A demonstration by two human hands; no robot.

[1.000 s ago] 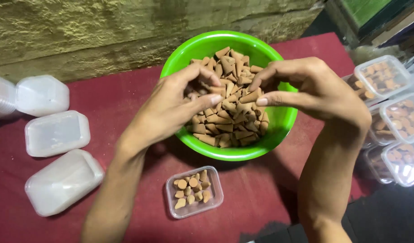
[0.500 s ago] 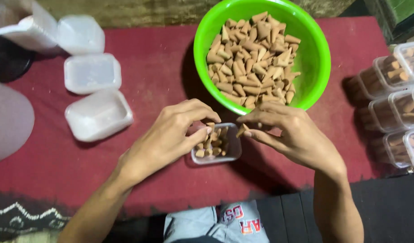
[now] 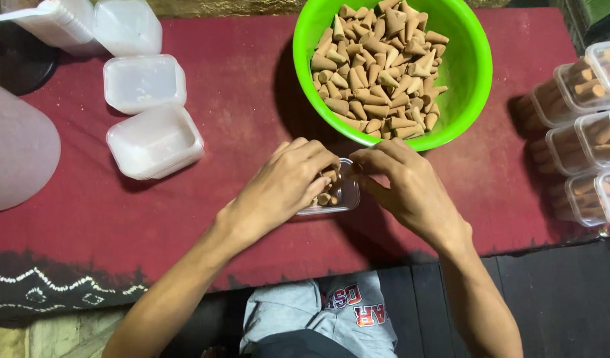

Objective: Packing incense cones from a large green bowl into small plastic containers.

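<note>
Cones (image 3: 327,192) of brown incense fill a small clear box (image 3: 344,196) sitting on the red cloth (image 3: 238,99), just below the green bowl (image 3: 474,73). The left hand (image 3: 285,185) arches over the box, fingers curled down among the cones; whether they pinch any cannot be told. The right hand (image 3: 404,189) rests at the box's right edge, fingertips drawn together against the rim. The bowl behind holds a heap of loose cones (image 3: 381,63). Empty plastic boxes (image 3: 152,139) lie to the left, filled boxes (image 3: 587,132) stacked at the right, well apart from the hands.
</note>
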